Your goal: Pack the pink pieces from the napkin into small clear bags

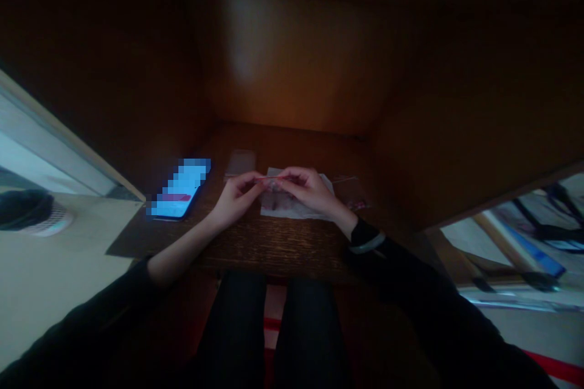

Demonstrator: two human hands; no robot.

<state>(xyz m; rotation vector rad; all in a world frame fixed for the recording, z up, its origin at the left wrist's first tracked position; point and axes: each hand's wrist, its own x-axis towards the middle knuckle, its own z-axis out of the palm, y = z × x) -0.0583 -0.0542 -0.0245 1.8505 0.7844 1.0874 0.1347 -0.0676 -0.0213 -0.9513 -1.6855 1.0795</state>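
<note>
Between my two hands runs a thin reddish strand [272, 178], pinched at each end and held roughly level. My left hand [236, 196] closes thumb and forefinger on its left end. On the other end, the fingers of my right hand [309, 187] are pressed together in a pinch. Beneath the hands lies a whitish sheet [274, 205], paper or plastic, with small dark and reddish bits on it too blurred to name. A small clear packet [241, 162] rests behind my left hand. Right of the sheet is another clear packet [349, 185], with small reddish bits [356, 204] near it.
A lit phone [182, 188] lies at the left of the dark wooden desktop [283, 246]. Wooden panels [292, 67] enclose the back and both sides. A bin with a black liner [34, 213] stands on the floor at left. At right, blurred items include a blue-edged object [541, 255].
</note>
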